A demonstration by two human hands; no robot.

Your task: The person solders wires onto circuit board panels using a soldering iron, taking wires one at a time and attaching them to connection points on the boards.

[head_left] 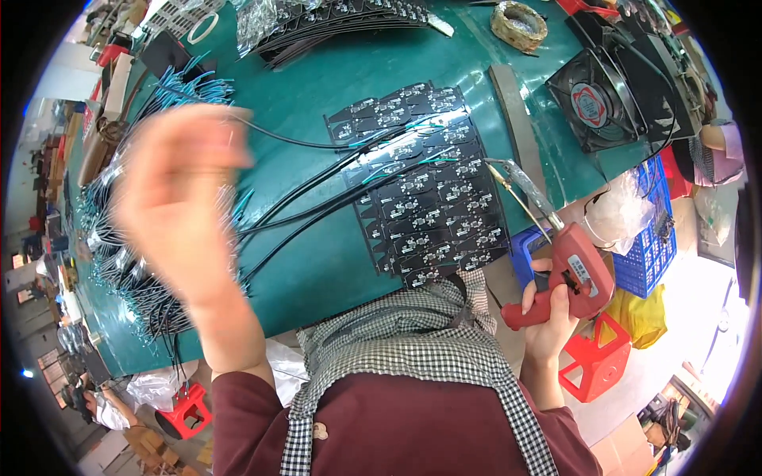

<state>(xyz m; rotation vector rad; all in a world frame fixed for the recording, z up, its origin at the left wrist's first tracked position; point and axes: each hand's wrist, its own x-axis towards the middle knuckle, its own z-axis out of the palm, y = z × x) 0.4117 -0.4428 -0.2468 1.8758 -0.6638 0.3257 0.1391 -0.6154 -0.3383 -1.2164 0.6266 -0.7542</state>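
Note:
My right hand (548,321) is wrapped round the handle of a red soldering gun (583,270). The gun's metal tip points up and left, just off the right edge of a black circuit board panel (429,210). That panel is made of many small joined boards. Several black cables (298,198) with teal wire ends run onto it from the left. My left hand (182,190) is smeared by motion above a big heap of cut cables (131,274). One cable passes close to its fingers, but whether they hold it is not visible.
A stack of more black panels (333,32) lies at the back of the green table (317,293). At the right stand a fan (591,99), a grey bar (516,119) and a roll of tape (518,28). Blue crates (647,238) and a red stool (599,365) are beside the table.

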